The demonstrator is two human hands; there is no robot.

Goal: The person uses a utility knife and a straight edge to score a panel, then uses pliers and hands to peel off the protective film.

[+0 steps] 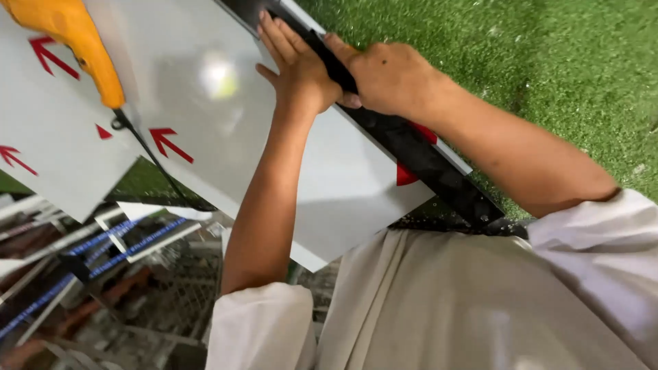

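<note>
The black strip [411, 147] lies along the edge of the glossy white panel [205, 89], running from under my hands down toward my body, beside the green turf [548, 62]. My right hand [391, 75] curls over the strip, fingers wrapped and closed on it, which seems to keep it seated on the edge. My left hand [295, 62] lies flat on the panel just beside it, fingers spread and pressing down, apparently steadying the sheet. Red arrows [168, 142] mark the panel. An orange power tool [82, 44] rests further left, its black cord [147, 154] trailing off the panel.
</note>
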